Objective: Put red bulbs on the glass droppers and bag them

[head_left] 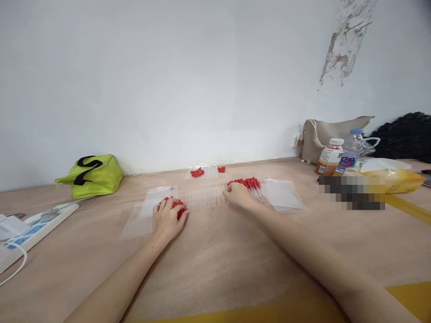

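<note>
My left hand (168, 219) rests on a pile of small red rubber bulbs (182, 211), its fingers curved over them and the thumb stretched apart. A row of thin clear tubes (202, 198) lies between my two hands. At the right end of that row, my right hand (237, 194) has its fingers pinched together; what they hold is hidden. Just beside and behind it lie several droppers (254, 185), clear tubes with red bulbs on one end, side by side.
Clear plastic bags (139, 220) lie on the left and another bag (284, 194) on the right. More red bulbs (197, 172) sit at the back. A lime pouch (96, 175) and power strip (33, 235) stand left; bottles (330, 157), a tissue pack (393, 177) and a beige bag (311, 150) right.
</note>
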`<state>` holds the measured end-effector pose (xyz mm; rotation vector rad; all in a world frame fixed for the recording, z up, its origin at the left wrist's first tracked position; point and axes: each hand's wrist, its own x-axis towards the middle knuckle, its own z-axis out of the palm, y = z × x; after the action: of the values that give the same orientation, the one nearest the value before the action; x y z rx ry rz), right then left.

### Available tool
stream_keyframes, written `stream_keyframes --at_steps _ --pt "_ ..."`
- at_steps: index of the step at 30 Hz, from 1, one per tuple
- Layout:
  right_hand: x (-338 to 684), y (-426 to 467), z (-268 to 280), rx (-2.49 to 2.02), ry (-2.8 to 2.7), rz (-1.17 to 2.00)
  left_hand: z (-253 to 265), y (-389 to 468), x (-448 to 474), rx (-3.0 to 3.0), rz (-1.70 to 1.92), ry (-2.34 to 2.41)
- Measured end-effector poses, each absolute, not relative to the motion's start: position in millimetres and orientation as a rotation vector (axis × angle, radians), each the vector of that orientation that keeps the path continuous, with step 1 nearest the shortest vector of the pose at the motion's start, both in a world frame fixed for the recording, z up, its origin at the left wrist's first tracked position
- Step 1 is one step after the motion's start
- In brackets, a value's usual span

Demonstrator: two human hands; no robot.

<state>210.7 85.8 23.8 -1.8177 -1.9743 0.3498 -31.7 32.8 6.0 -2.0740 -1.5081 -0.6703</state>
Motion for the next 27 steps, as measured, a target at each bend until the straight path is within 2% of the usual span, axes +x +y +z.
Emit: stream_keyframes --at_steps 4,9,15,20,27 --pt "237 56 7 -1.627 -1.97 0.082 0 36 -30 -2.052 -0.633 -1.48" --pt "254 32 -1 -1.407 -2.003 -0.067 -3 39 -29 -2.052 -0.723 -1.405" --pt "253 25 -10 -1.224 -2.045 -0.047 -2 22 -6 -2.383 -1.123 -1.221" --pt "253 26 -20 -1.101 -2.191 -0.018 -5 10 11 -2.817 -0.968 -1.151" --pt "252 23 -23 -0.997 -2.237 -0.133 -7 12 30 -2.713 -1.073 -1.426"
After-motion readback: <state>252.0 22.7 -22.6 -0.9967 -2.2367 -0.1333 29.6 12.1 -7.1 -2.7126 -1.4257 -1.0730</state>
